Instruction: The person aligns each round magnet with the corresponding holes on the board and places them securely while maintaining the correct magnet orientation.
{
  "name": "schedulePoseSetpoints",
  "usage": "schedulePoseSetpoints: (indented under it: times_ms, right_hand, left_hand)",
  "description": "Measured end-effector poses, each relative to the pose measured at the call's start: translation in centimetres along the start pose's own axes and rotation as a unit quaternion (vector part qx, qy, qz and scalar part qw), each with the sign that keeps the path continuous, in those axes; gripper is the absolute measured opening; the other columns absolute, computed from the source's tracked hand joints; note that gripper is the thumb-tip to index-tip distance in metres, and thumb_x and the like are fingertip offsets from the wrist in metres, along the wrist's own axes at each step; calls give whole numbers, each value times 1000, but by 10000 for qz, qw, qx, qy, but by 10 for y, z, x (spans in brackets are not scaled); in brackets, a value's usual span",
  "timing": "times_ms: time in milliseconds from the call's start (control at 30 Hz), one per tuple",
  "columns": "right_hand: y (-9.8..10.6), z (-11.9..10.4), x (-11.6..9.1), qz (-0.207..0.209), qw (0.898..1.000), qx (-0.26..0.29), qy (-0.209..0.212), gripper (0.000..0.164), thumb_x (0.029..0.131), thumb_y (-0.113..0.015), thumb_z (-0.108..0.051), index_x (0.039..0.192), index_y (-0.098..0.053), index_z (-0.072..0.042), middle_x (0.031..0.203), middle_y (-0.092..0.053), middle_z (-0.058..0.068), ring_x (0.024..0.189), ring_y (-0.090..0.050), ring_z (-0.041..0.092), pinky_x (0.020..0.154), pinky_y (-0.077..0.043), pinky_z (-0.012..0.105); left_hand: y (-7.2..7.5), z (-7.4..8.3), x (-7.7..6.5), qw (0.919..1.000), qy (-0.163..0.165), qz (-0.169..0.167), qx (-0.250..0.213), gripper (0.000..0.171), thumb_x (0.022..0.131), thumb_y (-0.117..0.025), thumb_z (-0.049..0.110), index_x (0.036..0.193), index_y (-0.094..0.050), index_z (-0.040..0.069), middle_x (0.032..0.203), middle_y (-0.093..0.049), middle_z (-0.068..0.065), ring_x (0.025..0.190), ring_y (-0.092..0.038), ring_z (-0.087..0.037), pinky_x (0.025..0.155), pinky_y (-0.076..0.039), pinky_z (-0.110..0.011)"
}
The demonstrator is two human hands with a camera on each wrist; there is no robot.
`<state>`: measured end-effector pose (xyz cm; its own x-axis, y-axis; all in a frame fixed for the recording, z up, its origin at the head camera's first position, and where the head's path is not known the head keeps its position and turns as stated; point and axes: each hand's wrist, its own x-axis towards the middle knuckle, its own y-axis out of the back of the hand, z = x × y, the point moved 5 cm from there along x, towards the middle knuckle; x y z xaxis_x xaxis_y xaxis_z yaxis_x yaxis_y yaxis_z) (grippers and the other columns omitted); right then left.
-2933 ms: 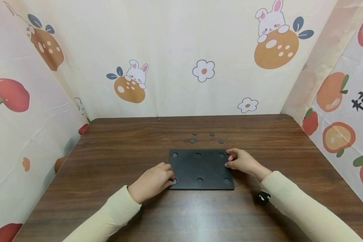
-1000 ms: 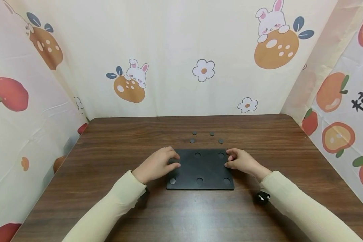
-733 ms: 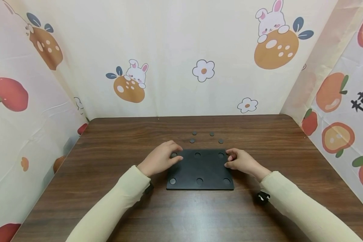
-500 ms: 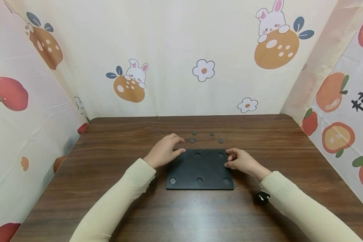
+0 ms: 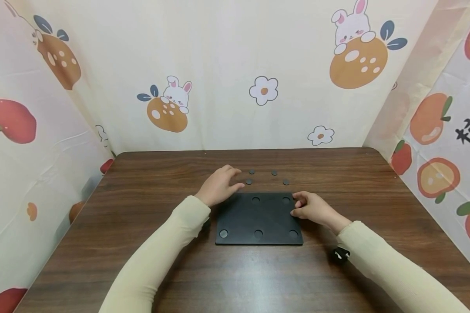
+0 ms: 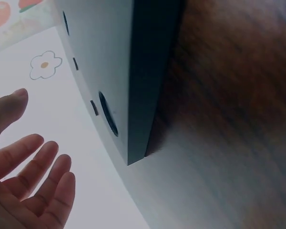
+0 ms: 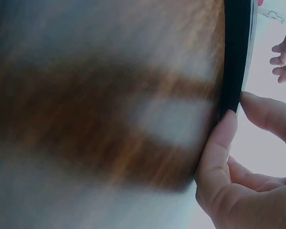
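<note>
In the head view a flat black board (image 5: pixel 258 217) with several round recesses lies on the table. A grey disc (image 5: pixel 223 234) fills its near left recess. Past the board's far edge lie several small dark discs, among them a left front disc (image 5: pixel 248 182) and a left back disc (image 5: pixel 252 172). My left hand (image 5: pixel 219 186) hovers just left of these two, thumb and fingers spread apart with nothing between them; it covers the board's far left corner. My right hand (image 5: pixel 311 208) holds the board's right edge, thumb on top and index finger against the side, other fingers curled.
Two more discs lie to the right, a right back disc (image 5: pixel 274 173) and a right front disc (image 5: pixel 286 182). The brown wooden table (image 5: pixel 160 182) ends at a patterned curtain (image 5: pixel 219 121). A black wrist device (image 5: pixel 340 255) sits under the right sleeve.
My left hand has left the board's near left recess, moved away along the left side and past the far edge to the discs, opening its fingers. The right hand has stayed put.
</note>
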<state>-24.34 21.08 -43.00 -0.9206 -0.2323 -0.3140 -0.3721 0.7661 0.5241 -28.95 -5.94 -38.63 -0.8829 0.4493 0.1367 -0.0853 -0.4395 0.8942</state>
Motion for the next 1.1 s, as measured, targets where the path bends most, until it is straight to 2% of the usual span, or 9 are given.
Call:
schedulePoseSetpoints:
  times_ms: [300,600,833,1100]
  right_hand:
    - [0,0,0,34,10000,-28,22,63,86,-71,-4,140,-41,9,95,-54,9,79,-54,15,70,-54,25]
    - [0,0,-1,30,10000,-30,-35,64,87,-71,-5,141,-40,8,96,-54,10,79,-55,16,71,-54,26]
    - [1,-1,-1,25,10000,-48,-1,63,87,-71,-5,141,-40,8,96,-54,10,80,-54,16,71,-54,26]
    - [0,0,0,17,10000,-48,27,63,87,-71,-5,140,-41,8,95,-54,9,79,-54,15,70,-54,26]
  left_hand:
    - [-9,-4,13,9993,195,-218,242,51,94,-66,34,136,-56,7,126,-59,-10,113,-60,-24,93,-52,-38]
    - [-20,-12,22,9964,359,-509,573,49,97,-61,37,137,-55,9,131,-58,-9,118,-58,-24,96,-50,-38]
    - [-22,-7,25,9936,243,-912,612,43,98,-60,33,136,-57,13,135,-54,-10,123,-54,-30,100,-47,-43]
    - [-28,-3,32,9893,68,-1255,744,41,99,-59,32,137,-57,15,133,-55,-7,117,-57,-25,97,-49,-38]
